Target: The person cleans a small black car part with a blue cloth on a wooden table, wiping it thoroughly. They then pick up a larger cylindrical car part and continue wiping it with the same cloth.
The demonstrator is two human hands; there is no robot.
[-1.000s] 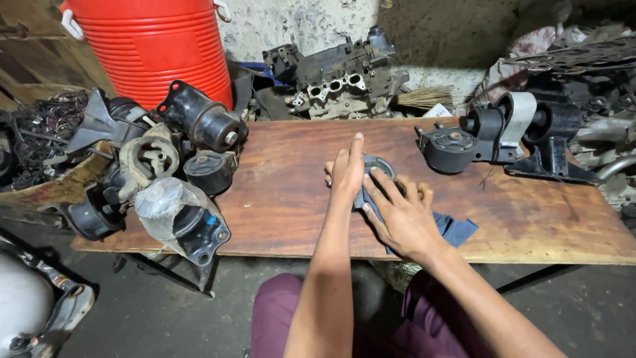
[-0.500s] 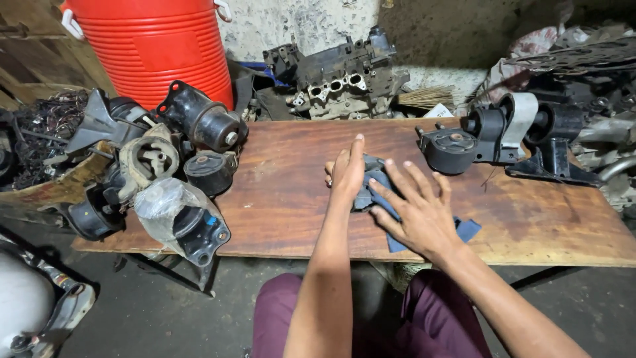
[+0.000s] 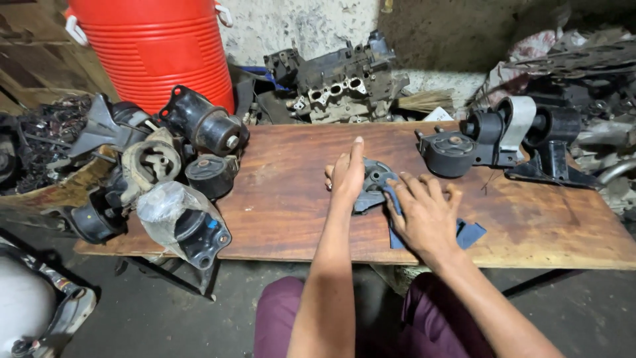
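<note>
A dark round engine mount (image 3: 375, 179) lies in the middle of a wooden board (image 3: 285, 199). My left hand (image 3: 346, 174) presses against its left side, fingers straight and pointing away from me. My right hand (image 3: 424, 212) rests on a blue cloth (image 3: 464, 232) that runs from the mount's right edge down toward the board's near edge; the fingers are curled over the cloth and touch the mount.
Several black engine mounts (image 3: 199, 126) are piled at the board's left end, one in a plastic bag (image 3: 179, 219). More mounts (image 3: 490, 132) stand at the right. A red cooler (image 3: 156, 46) and an engine block (image 3: 338, 73) sit behind.
My right hand slid over the mount with the cloth, then drew back to its right side with fingers curled. The left hand stayed in place.
</note>
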